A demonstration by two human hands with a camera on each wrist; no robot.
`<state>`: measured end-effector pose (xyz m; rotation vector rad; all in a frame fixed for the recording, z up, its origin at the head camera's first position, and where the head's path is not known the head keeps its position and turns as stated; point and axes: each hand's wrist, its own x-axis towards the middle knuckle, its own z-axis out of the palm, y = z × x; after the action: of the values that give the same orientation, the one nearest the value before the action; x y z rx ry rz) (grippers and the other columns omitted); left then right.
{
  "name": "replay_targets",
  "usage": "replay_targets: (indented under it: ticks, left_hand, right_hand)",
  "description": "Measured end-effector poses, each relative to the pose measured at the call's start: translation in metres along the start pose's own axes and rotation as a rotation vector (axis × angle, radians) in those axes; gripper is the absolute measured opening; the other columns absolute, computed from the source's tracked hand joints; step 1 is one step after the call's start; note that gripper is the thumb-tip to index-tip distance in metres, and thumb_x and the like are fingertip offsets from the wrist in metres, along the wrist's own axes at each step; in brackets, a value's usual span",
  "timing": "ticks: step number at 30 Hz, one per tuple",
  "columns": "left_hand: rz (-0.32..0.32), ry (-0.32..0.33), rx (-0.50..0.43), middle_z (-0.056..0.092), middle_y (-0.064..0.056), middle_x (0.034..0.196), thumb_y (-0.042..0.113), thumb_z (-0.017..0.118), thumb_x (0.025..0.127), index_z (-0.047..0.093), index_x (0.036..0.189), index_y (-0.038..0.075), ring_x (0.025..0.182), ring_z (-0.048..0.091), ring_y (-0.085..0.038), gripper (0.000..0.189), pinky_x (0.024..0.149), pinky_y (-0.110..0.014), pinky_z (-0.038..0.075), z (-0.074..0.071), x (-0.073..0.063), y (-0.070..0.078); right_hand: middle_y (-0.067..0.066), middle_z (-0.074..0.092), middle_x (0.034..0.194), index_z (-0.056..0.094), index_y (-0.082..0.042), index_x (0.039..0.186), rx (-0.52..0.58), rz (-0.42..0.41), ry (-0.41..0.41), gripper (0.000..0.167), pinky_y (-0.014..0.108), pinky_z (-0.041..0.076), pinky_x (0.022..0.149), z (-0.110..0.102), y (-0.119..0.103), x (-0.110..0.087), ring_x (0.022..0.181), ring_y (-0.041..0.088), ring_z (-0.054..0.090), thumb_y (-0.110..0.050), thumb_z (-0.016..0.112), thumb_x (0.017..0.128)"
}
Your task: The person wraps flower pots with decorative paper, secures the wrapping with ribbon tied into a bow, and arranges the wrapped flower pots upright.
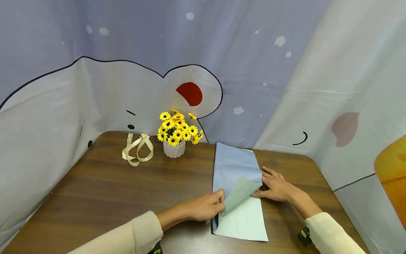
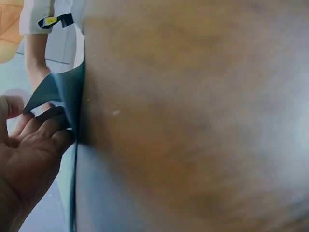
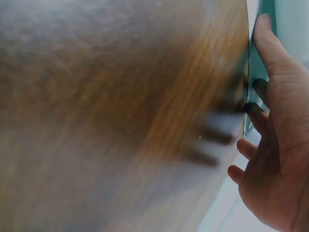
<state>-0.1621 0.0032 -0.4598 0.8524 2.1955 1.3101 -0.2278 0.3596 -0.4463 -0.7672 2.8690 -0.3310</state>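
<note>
On the table lies a folded sheet (image 1: 236,164), blue on the upper part and pale mint on the lower part, looking like wrapping paper. My left hand (image 1: 204,206) pinches a turned-up flap (image 1: 239,194) of it near the left edge, between thumb and fingers. In the left wrist view the flap (image 2: 72,92) stands bent up over the left hand's fingers. My right hand (image 1: 277,185) rests at the sheet's right edge with fingers spread, the thumb lying on the paper beside the flap. The right wrist view shows that hand's thumb (image 3: 273,46) along the sheet's edge.
A white pot (image 1: 174,150) of yellow artificial flowers (image 1: 177,128) stands at the back of the wooden table (image 1: 152,187). Left of it lies a looped cream ribbon (image 1: 136,150). A printed curtain (image 1: 142,95) hangs right behind the table and along both sides.
</note>
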Motion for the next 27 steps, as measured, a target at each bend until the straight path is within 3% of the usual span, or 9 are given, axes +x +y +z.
replay_targets:
  ticks: [3,6,10,14,17,21,25,27]
  left_hand:
    - [0.032,0.048,-0.134,0.046,0.011,0.059,0.017,0.061,0.109,0.053,0.098,0.014,0.049,0.041,-0.003,0.014,0.051,-0.020,0.034,0.003,-0.001,-0.006]
    - [0.070,0.127,-0.218,0.050,0.010,0.060,0.007,0.063,0.105,0.054,0.095,0.007,0.049,0.041,-0.001,0.013,0.049,-0.019,0.033,0.004,-0.003,-0.011]
    - [0.114,0.291,-0.166,0.056,0.009,0.071,0.003,0.069,0.095,0.059,0.086,0.004,0.062,0.048,0.001,0.013,0.059,-0.018,0.040,-0.002,-0.010,-0.013]
    - [0.102,0.422,-0.098,0.062,0.006,0.081,0.005,0.075,0.085,0.059,0.084,0.008,0.075,0.057,-0.002,0.016,0.069,-0.019,0.048,-0.011,-0.022,-0.009]
    - [0.067,0.443,-0.147,0.063,0.000,0.085,0.001,0.076,0.082,0.056,0.098,0.006,0.075,0.065,-0.006,0.026,0.069,-0.022,0.056,-0.016,-0.032,-0.007]
    - [0.047,0.432,-0.185,0.068,-0.006,0.089,-0.004,0.076,0.083,0.046,0.133,0.008,0.064,0.069,-0.011,0.059,0.060,-0.027,0.060,-0.019,-0.042,-0.008]
    - [0.063,0.467,-0.085,0.069,-0.009,0.085,-0.006,0.075,0.083,0.033,0.161,0.021,0.053,0.062,-0.006,0.093,0.052,-0.025,0.054,-0.020,-0.051,-0.012]
    - [0.066,0.481,-0.029,0.069,-0.011,0.095,-0.005,0.074,0.084,0.035,0.165,0.028,0.052,0.057,-0.003,0.096,0.051,-0.024,0.052,-0.021,-0.056,-0.012]
  right_hand:
    - [0.024,0.052,0.173,0.063,-0.014,0.160,0.008,0.016,-0.017,0.083,0.088,0.024,0.124,0.001,-0.002,0.003,0.167,0.060,0.027,-0.059,0.086,0.094]
    - [0.023,0.048,0.175,0.063,-0.014,0.161,0.041,0.017,-0.025,0.085,0.087,0.021,0.126,0.001,-0.002,0.006,0.169,0.059,0.022,-0.060,0.086,0.093]
    - [0.028,0.030,0.183,0.056,-0.005,0.165,0.109,0.006,-0.056,0.094,0.085,0.022,0.129,0.001,-0.001,0.012,0.169,0.062,0.018,-0.060,0.085,0.095]
    - [0.032,0.020,0.184,0.046,0.004,0.168,0.142,-0.009,-0.088,0.102,0.083,0.022,0.130,0.000,0.000,0.015,0.168,0.066,0.015,-0.058,0.085,0.097]
    - [0.031,0.026,0.183,0.041,0.003,0.171,0.129,-0.033,-0.091,0.104,0.082,0.024,0.130,-0.001,-0.001,0.017,0.167,0.065,0.018,-0.058,0.084,0.098]
    - [0.032,0.031,0.181,0.040,0.003,0.171,0.117,-0.057,-0.088,0.103,0.080,0.025,0.131,-0.003,-0.004,0.017,0.167,0.063,0.023,-0.056,0.085,0.098]
    - [0.033,0.036,0.179,0.043,0.005,0.169,0.109,-0.094,-0.071,0.099,0.078,0.022,0.133,-0.004,-0.007,0.017,0.168,0.059,0.027,-0.052,0.085,0.099]
    - [0.032,0.037,0.179,0.044,0.005,0.168,0.106,-0.100,-0.071,0.098,0.077,0.021,0.134,-0.006,-0.009,0.017,0.167,0.058,0.028,-0.051,0.085,0.099]
